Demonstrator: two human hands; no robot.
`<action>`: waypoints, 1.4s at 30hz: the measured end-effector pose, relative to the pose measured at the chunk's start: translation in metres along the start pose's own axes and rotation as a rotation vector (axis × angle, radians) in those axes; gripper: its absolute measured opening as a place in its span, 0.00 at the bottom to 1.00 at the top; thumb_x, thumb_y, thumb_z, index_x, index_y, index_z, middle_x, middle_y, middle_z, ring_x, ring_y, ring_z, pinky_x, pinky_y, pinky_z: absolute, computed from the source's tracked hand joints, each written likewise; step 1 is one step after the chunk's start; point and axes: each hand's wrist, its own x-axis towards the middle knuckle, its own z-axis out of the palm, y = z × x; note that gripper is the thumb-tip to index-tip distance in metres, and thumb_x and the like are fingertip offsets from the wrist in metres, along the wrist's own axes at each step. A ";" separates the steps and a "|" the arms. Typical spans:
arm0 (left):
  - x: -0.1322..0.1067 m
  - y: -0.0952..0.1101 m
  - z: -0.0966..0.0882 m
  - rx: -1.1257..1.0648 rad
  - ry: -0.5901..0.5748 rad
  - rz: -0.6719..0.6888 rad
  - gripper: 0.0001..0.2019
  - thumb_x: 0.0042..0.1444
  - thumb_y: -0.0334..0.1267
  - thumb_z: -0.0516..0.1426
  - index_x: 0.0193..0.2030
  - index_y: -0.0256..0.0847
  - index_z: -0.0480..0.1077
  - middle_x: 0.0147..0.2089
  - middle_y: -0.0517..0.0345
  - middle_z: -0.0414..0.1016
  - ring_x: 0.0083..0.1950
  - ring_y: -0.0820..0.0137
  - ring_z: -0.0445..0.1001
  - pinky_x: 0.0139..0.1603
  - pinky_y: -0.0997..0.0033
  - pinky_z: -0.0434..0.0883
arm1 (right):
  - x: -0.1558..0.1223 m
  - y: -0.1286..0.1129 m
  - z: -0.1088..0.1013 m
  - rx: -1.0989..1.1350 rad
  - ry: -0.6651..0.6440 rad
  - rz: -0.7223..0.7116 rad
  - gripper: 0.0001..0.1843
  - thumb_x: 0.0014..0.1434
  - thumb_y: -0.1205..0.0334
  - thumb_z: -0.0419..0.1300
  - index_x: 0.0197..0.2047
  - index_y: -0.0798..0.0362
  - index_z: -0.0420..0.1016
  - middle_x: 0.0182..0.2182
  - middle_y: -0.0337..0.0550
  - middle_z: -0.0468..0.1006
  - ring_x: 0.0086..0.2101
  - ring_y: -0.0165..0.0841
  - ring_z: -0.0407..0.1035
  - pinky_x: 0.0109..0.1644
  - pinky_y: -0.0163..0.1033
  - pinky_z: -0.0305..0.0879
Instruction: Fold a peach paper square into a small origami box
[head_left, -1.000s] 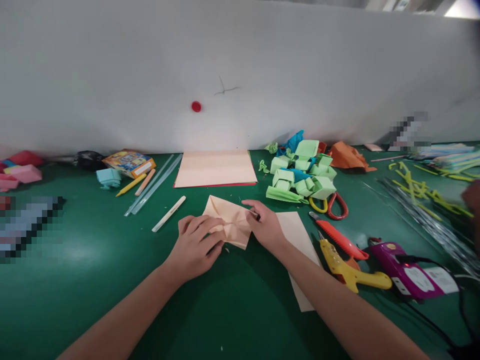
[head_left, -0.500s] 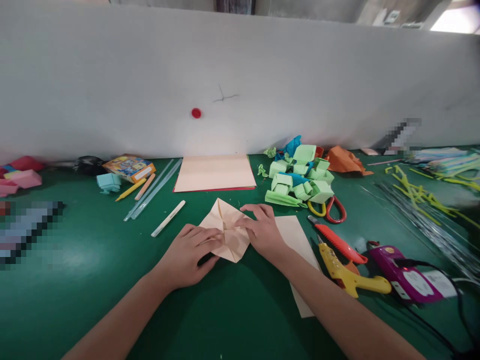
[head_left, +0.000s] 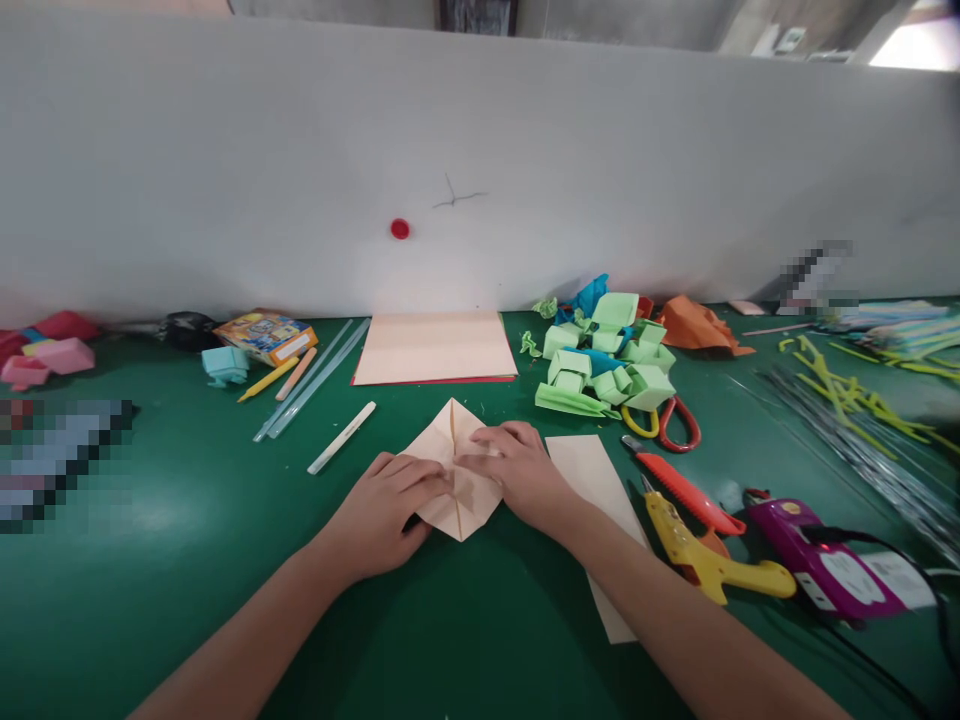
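Observation:
A pale peach sheet of folded paper point(head_left: 453, 508) lies on the green table in front of me, roughly diamond-shaped, with a crease running down its middle. My left hand point(head_left: 397, 505) holds its left side, fingers bent over the top and the thumb low by the near edge. From the right, my right hand point(head_left: 525, 468) grips the paper's other half, its fingertips pressing close to the centre crease. Both palms hide parts of the paper's sides. Beside my right forearm, and partly under it, is a cut peach paper strip point(head_left: 592, 480).
Peach sheets point(head_left: 435, 350) lie by the white partition. Right are green folded paper pieces point(head_left: 600, 370), scissors point(head_left: 679, 425), a red cutter point(head_left: 690, 490), a yellow glue gun point(head_left: 697, 550) and a corded purple power strip point(head_left: 825, 560). A white pen-like stick point(head_left: 341, 438) and glue sticks point(head_left: 311, 385) lie left.
The folded paper now lies flatter and more evenly spread, its near corner closer to me. My right hand's fingers have moved slightly left over the centre. The whole view has shifted a little.

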 end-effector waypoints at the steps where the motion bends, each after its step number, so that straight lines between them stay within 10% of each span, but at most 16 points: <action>1: 0.000 0.000 0.000 -0.004 -0.001 -0.001 0.19 0.58 0.30 0.55 0.55 0.48 0.74 0.58 0.54 0.77 0.58 0.59 0.73 0.56 0.55 0.66 | 0.000 0.000 0.000 -0.001 -0.014 -0.003 0.31 0.67 0.74 0.52 0.62 0.29 0.76 0.64 0.38 0.70 0.57 0.46 0.54 0.61 0.50 0.55; 17: -0.011 -0.012 -0.012 -0.080 -0.031 0.024 0.22 0.66 0.48 0.54 0.65 0.50 0.70 0.67 0.51 0.72 0.66 0.53 0.68 0.64 0.52 0.64 | 0.002 -0.006 -0.011 0.019 -0.106 0.007 0.35 0.62 0.76 0.50 0.68 0.40 0.68 0.59 0.46 0.71 0.50 0.44 0.60 0.54 0.50 0.56; 26: -0.003 -0.004 -0.002 -0.032 -0.010 -0.136 0.11 0.67 0.36 0.52 0.49 0.47 0.75 0.63 0.55 0.76 0.65 0.58 0.70 0.60 0.54 0.64 | 0.006 -0.011 -0.018 0.010 -0.158 -0.060 0.38 0.57 0.74 0.52 0.69 0.41 0.65 0.51 0.47 0.71 0.45 0.42 0.63 0.50 0.47 0.55; 31: -0.002 -0.003 0.000 -0.031 -0.012 -0.120 0.16 0.70 0.36 0.50 0.60 0.48 0.69 0.63 0.54 0.75 0.65 0.58 0.70 0.58 0.55 0.63 | 0.011 -0.008 -0.020 0.138 -0.143 0.001 0.29 0.58 0.74 0.52 0.60 0.45 0.71 0.50 0.44 0.74 0.46 0.40 0.66 0.49 0.45 0.55; 42: 0.000 -0.010 0.009 0.094 0.232 -0.061 0.14 0.66 0.28 0.52 0.41 0.47 0.76 0.46 0.57 0.80 0.52 0.62 0.75 0.48 0.58 0.61 | 0.023 -0.031 0.002 0.108 0.047 0.328 0.09 0.68 0.55 0.57 0.43 0.50 0.73 0.42 0.43 0.79 0.41 0.39 0.70 0.46 0.44 0.51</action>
